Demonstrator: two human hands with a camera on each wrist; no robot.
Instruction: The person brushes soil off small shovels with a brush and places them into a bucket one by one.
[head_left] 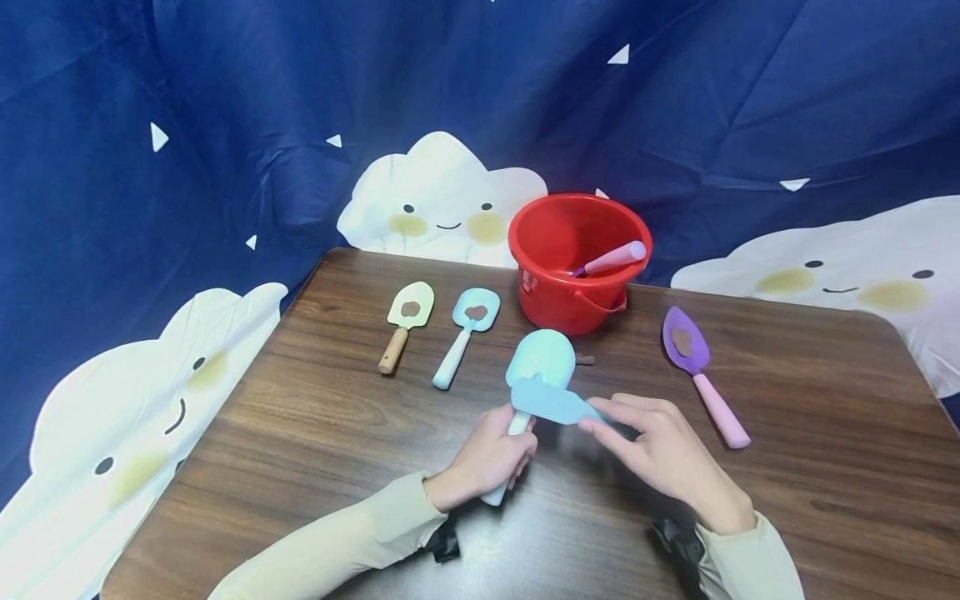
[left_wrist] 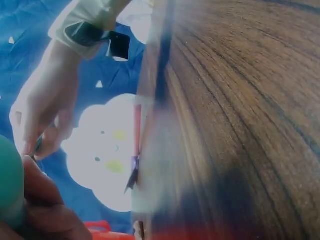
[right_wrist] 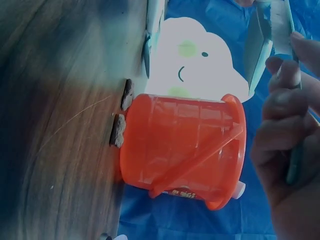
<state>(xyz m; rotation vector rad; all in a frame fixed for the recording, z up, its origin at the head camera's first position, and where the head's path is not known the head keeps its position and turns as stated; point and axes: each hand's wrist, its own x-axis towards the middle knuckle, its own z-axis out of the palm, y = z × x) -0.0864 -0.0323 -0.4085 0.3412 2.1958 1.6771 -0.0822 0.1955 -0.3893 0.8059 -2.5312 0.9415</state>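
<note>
My left hand grips the pale handle of a light-blue toy shovel, whose rounded blade points away from me. Between the thumb and fingers of my right hand is a flat light-blue tool. It lies across the shovel just below its blade, overlapping it in the head view; whether they touch, I cannot tell. Beyond the shovel stands a red bucket, with a pink-handled tool leaning inside. In the left wrist view, part of the left hand shows beside a green rounded edge.
To the left lie a pale yellow trowel with a wooden handle and a blue shovel. A purple trowel lies at the right. Each blade bears a brown patch. Small brown lumps sit beside the bucket on the wooden table.
</note>
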